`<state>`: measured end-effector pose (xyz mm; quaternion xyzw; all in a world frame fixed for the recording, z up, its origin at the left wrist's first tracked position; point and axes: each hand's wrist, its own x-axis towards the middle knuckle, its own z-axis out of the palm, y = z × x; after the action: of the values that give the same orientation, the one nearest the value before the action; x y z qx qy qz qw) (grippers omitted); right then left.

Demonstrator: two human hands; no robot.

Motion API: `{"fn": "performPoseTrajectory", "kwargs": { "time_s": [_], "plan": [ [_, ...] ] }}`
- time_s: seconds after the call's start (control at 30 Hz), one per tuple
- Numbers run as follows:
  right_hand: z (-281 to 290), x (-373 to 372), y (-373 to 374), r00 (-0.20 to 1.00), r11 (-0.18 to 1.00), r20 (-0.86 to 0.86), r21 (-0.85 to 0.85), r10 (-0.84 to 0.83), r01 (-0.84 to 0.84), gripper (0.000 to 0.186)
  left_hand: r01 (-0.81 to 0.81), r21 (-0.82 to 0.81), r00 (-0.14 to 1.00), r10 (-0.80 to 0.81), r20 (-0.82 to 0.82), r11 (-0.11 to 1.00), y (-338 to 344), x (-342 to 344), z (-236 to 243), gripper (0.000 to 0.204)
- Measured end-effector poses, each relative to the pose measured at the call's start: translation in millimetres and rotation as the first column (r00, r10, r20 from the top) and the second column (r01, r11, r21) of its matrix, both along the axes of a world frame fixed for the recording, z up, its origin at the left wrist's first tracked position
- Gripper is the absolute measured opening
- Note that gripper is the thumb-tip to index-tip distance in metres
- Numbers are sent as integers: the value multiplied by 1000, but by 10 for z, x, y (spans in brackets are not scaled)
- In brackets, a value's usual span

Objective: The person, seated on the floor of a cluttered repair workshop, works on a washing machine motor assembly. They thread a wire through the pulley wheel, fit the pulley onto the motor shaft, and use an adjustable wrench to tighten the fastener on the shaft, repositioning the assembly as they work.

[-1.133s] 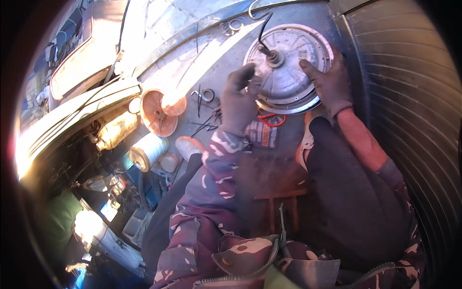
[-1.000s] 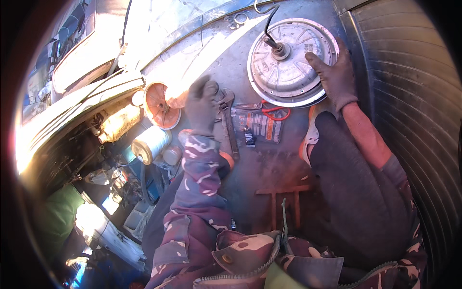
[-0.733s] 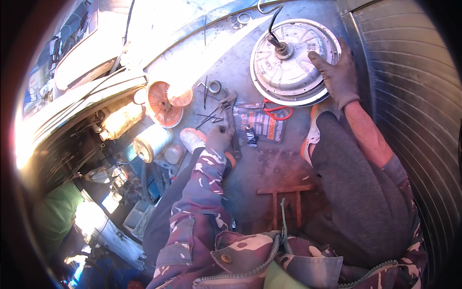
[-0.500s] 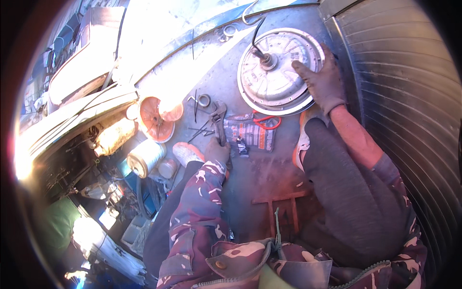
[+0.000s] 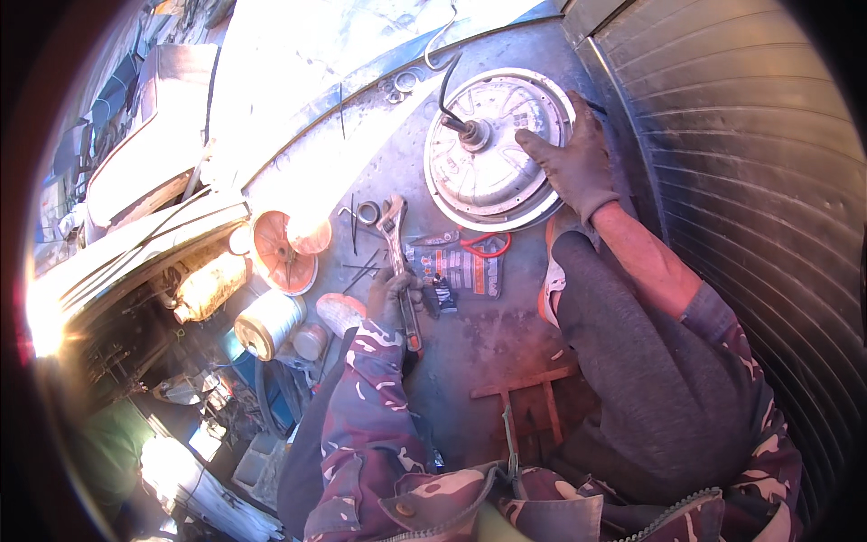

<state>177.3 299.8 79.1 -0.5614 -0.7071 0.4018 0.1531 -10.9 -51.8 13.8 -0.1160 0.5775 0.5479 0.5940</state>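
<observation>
My left hand has its gloved grip wrapped around the shaft of the adjustable wrench, low near the orange-tipped handle end, so the heavy jaw head points away from me toward the hub motor. My right hand lies flat and spread on the rim of that round silver motor, pressing it down rather than clamping anything; the motor rests on the dusty floor against the ribbed shutter, its black cable rising from the axle.

Holding the wrench so far back, I judge the head could dip and knock the loose rings and thin rods lying just beside it, or the scissors with red handles near the motor's edge. With only a flat palm on it, the motor may spin or slide once I lean torque on the axle nut. The gloves dull my feel, so the wrench could slip
</observation>
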Motion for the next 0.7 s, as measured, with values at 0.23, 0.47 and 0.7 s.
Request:
{"fn": "performPoseTrajectory", "kwargs": {
  "time_s": [0.23,0.47,0.7],
  "plan": [
    [62,16,-18,1000,1000,2,4,8,-8,112,143,140,921,-80,-381,980,821,165,757,56],
    [51,45,37,996,997,69,39,57,-59,114,113,85,897,-65,-438,990,1285,609,890,48],
    [-123,155,127,993,997,-100,-36,70,-73,116,135,35,907,-109,-408,990,1260,641,948,48]
  ]
}}
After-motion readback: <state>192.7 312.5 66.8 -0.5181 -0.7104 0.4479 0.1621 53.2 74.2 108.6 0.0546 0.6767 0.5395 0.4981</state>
